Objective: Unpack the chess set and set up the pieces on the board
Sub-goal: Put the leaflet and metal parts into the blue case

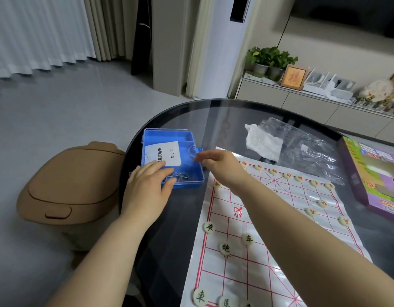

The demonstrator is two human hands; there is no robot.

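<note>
A red-lined paper chess board [233, 271] lies on the round glass table [176, 229]. Cream round pieces with red characters [287, 175] line its far edge, and a few more stand behind them [322, 203]. Black-lettered pieces [225, 248] sit scattered near me, two at the bottom edge [200, 295]. Left of the board is a blue plastic box [187, 138] with a clear lid; inside are a white instruction slip [167, 151] and metal rings [182, 176]. My left hand [147, 189] presses on the box's near left corner. My right hand [216, 162] pinches at the lid's right edge.
A crumpled white tissue [262, 142] and a clear plastic bag [306, 151] lie beyond the board. A purple game box [377, 173] sits at the right table edge. A tan lidded bin [67, 185] stands on the floor left of the table.
</note>
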